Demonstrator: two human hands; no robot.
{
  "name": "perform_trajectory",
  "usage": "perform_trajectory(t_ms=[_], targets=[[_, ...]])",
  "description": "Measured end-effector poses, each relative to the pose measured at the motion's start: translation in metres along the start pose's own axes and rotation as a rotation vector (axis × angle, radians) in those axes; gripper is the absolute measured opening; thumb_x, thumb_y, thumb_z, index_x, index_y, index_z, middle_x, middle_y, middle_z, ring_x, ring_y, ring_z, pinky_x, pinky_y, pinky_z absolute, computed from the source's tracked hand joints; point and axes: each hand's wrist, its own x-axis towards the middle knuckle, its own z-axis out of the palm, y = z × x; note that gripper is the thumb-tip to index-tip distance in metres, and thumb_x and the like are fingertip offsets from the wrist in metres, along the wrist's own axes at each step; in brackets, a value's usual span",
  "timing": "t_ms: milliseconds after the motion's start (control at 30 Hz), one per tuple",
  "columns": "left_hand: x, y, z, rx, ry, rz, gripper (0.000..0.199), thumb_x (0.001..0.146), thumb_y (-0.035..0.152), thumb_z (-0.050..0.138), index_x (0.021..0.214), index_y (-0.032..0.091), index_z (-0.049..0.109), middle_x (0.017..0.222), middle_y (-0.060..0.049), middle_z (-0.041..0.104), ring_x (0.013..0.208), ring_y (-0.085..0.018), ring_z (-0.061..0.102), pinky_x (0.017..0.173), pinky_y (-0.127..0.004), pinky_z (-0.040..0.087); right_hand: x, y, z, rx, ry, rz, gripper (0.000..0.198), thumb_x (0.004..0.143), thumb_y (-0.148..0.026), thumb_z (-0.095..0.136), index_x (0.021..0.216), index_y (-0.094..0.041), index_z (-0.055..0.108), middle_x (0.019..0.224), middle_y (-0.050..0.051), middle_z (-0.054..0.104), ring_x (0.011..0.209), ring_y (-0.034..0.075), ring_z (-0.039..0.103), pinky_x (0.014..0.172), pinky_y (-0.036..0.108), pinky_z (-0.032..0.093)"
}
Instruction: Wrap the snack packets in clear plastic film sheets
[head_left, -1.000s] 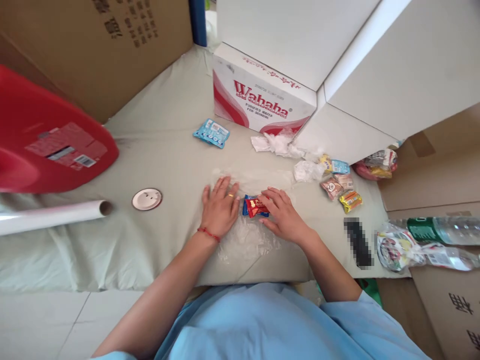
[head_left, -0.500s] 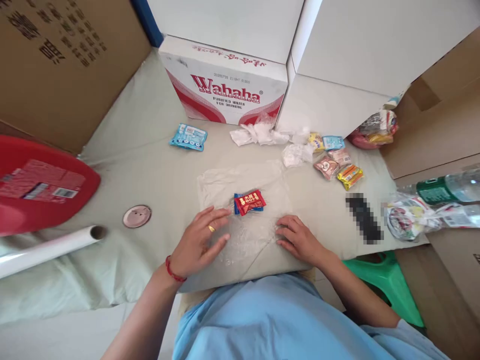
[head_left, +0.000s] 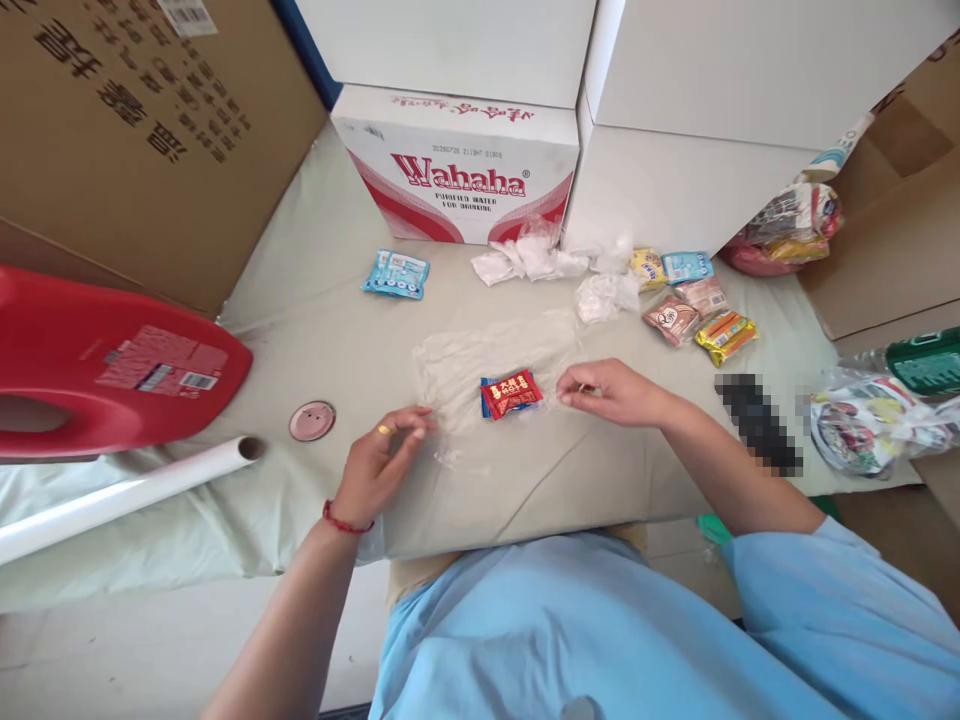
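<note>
A thin clear plastic sheet (head_left: 450, 365) lies crumpled on the cloth-covered table. A red snack packet (head_left: 512, 393) rests crosswise over a blue snack packet (head_left: 485, 400), both within the sheet's area. At the sheet's left side, my left hand (head_left: 388, 450) has its fingers bent and its fingertips closed on the plastic edge. My right hand (head_left: 611, 390) pinches the plastic on the opposite side, thumb against fingers, just right of the packets. The plastic is so clear that its exact folds are hard to make out.
Beyond the sheet are a blue packet (head_left: 397, 274), crumpled white tissues (head_left: 536, 258) and several snack packets (head_left: 726, 337). A round pink disc (head_left: 312, 421), a white roll (head_left: 135, 497) and a red jug (head_left: 120, 360) lie left. A Wahaba-style white carton (head_left: 457, 185) stands behind.
My right hand has moved away from my body and closed into a pinch. The left fingers have drawn together. The sheet's near part has shifted up toward the packets; the camera view has turned slightly.
</note>
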Motion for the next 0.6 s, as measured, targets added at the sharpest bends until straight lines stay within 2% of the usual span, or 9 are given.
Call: perform_trajectory(t_ms=[67, 133, 200, 267, 300, 367, 433, 500, 600], targets=[[0.014, 0.003, -0.002, -0.052, 0.112, -0.108, 0.025, 0.099, 0.046, 0.054, 0.099, 0.022, 0.061, 0.096, -0.007, 0.075, 0.103, -0.025, 0.072, 0.100, -0.045, 0.055, 0.020, 0.005, -0.007, 0.137, 0.003, 0.150, 0.022, 0.096, -0.041, 0.060, 0.091, -0.019, 0.065, 0.073, -0.003, 0.061, 0.065, 0.012, 0.057, 0.064, 0.025, 0.047], [0.022, 0.007, -0.003, -0.070, 0.157, -0.062, 0.025, 0.097, 0.045, 0.057, 0.104, 0.021, 0.061, 0.100, -0.008, 0.073, 0.105, -0.026, 0.071, 0.103, -0.047, 0.054, 0.036, 0.012, -0.008, 0.232, 0.019, 0.278, 0.023, 0.091, -0.042, 0.064, 0.085, -0.020, 0.062, 0.065, -0.005, 0.054, 0.058, 0.011, 0.052, 0.058, 0.023, 0.046], [0.021, 0.013, -0.003, -0.075, 0.068, 0.132, 0.032, 0.092, 0.039, 0.063, 0.118, 0.022, 0.059, 0.120, -0.012, 0.070, 0.124, -0.029, 0.065, 0.112, -0.052, 0.048, 0.047, 0.017, -0.007, 0.266, 0.030, 0.346, 0.022, 0.088, -0.040, 0.066, 0.080, -0.020, 0.060, 0.062, -0.007, 0.053, 0.054, 0.010, 0.050, 0.054, 0.021, 0.045], [0.012, 0.019, 0.000, -0.029, -0.103, 0.322, 0.051, 0.088, 0.034, 0.067, 0.136, 0.025, 0.053, 0.143, -0.015, 0.061, 0.144, -0.032, 0.051, 0.122, -0.058, 0.037, 0.051, 0.019, -0.004, 0.284, 0.024, 0.368, 0.021, 0.087, -0.038, 0.068, 0.079, -0.020, 0.060, 0.062, -0.006, 0.055, 0.054, 0.010, 0.054, 0.053, 0.020, 0.044], [0.006, 0.022, 0.004, 0.021, -0.154, 0.371, 0.060, 0.087, 0.034, 0.069, 0.143, 0.026, 0.048, 0.149, -0.016, 0.057, 0.149, -0.033, 0.046, 0.125, -0.061, 0.031, 0.052, 0.019, -0.003, 0.298, 0.020, 0.376, 0.020, 0.087, -0.037, 0.069, 0.080, -0.020, 0.060, 0.063, -0.006, 0.057, 0.054, 0.010, 0.056, 0.053, 0.020, 0.045], [-0.004, 0.023, 0.013, 0.147, -0.147, 0.373, 0.068, 0.086, 0.039, 0.072, 0.148, 0.027, 0.046, 0.150, -0.015, 0.058, 0.150, -0.033, 0.046, 0.127, -0.064, 0.024, 0.050, 0.019, -0.002, 0.322, 0.011, 0.402, 0.019, 0.088, -0.036, 0.069, 0.081, -0.020, 0.060, 0.061, -0.005, 0.058, 0.052, 0.010, 0.058, 0.051, 0.020, 0.044], [-0.008, 0.020, 0.022, 0.208, -0.057, 0.315, 0.050, 0.090, 0.043, 0.069, 0.137, 0.027, 0.058, 0.132, -0.011, 0.071, 0.136, -0.029, 0.059, 0.126, -0.060, 0.028, 0.048, 0.019, -0.003, 0.334, 0.002, 0.435, 0.019, 0.089, -0.036, 0.068, 0.082, -0.020, 0.060, 0.056, -0.006, 0.058, 0.047, 0.010, 0.055, 0.047, 0.020, 0.041], [-0.003, 0.014, 0.028, 0.200, 0.057, 0.238, 0.024, 0.096, 0.044, 0.060, 0.109, 0.026, 0.070, 0.106, -0.005, 0.077, 0.114, -0.024, 0.070, 0.121, -0.052, 0.038, 0.049, 0.020, -0.004, 0.339, 0.000, 0.450, 0.019, 0.090, -0.036, 0.068, 0.082, -0.021, 0.059, 0.053, -0.007, 0.055, 0.044, 0.010, 0.050, 0.045, 0.021, 0.037], [0.014, 0.007, 0.033, 0.173, 0.240, -0.023, 0.034, 0.098, 0.047, 0.051, 0.083, 0.024, 0.070, 0.085, -0.004, 0.074, 0.090, -0.021, 0.070, 0.101, -0.042, 0.052, 0.056, 0.022, -0.006, 0.300, 0.014, 0.432, 0.017, 0.092, -0.034, 0.064, 0.083, -0.021, 0.059, 0.053, -0.008, 0.051, 0.045, 0.010, 0.047, 0.046, 0.021, 0.035]])
